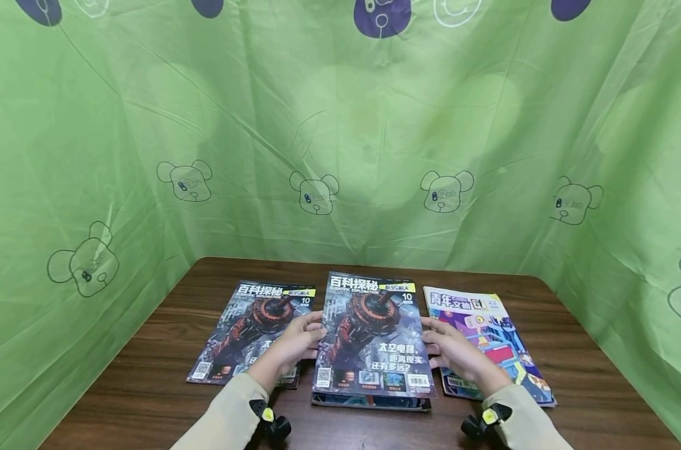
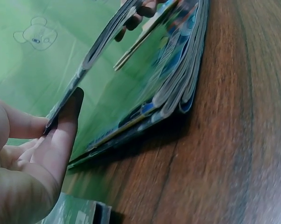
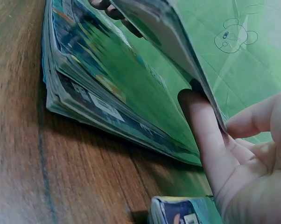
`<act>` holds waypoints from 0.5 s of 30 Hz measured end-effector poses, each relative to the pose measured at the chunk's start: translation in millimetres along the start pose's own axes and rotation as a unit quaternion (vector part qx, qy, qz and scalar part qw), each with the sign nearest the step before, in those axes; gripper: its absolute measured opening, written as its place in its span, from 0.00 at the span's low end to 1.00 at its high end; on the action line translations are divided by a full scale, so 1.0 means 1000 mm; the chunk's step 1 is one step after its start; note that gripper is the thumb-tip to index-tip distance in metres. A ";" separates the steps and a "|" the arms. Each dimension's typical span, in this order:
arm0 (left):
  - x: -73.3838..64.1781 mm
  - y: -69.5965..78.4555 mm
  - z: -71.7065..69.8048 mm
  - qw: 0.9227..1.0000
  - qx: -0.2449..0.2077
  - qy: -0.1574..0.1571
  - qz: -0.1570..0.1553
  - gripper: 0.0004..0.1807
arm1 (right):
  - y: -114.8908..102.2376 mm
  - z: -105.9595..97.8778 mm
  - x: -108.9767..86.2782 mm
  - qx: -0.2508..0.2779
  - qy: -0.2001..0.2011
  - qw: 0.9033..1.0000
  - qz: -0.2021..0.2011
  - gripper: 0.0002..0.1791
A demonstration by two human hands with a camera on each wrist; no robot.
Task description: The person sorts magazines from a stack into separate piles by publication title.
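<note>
A magazine [image 1: 374, 337] with a dark space-machine cover is held face up above the middle of the table. My left hand [image 1: 292, 344] pinches its left edge between thumb and fingers. On the opposite edge, my right hand [image 1: 455, 350] grips it the same way. Beneath lies a stack of magazines [image 1: 371, 403], mostly covered in the head view. Both wrist views show a gap between the raised magazine [image 3: 178, 51] and the stack [image 2: 178, 88]; its pages appear as layered edges.
Left of the stack lies another magazine [image 1: 244, 325] with the same cover, partly behind my left hand. A colourful magazine [image 1: 503, 350] lies to the right, partly behind my right hand. The brown wooden table [image 1: 143, 375] meets a green curtain [image 1: 374, 231] at the back and sides.
</note>
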State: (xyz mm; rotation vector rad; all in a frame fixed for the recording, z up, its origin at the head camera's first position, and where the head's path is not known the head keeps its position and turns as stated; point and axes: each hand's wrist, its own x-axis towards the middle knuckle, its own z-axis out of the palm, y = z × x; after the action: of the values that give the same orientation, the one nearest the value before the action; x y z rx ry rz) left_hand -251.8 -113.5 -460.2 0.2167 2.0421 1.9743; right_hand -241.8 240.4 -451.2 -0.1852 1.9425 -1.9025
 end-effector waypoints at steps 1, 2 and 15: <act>-0.001 0.000 -0.001 1.000 0.003 0.002 -0.001 0.31 | 0.000 0.000 0.000 0.000 -0.004 1.000 -0.001 0.36; -0.001 0.001 -0.002 1.000 0.007 0.005 -0.002 0.31 | 0.001 0.001 0.001 0.001 -0.007 1.000 -0.003 0.36; -0.006 0.001 -0.023 0.999 0.031 0.036 -0.022 0.31 | 0.000 0.022 0.014 -0.007 -0.002 1.000 -0.012 0.34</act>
State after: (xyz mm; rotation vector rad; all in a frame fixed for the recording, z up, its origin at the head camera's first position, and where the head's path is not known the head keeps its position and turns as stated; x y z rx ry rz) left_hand -253.6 -136.9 -458.1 0.1139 2.1343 1.9210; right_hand -246.2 215.2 -453.3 -0.2178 1.9602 -1.9013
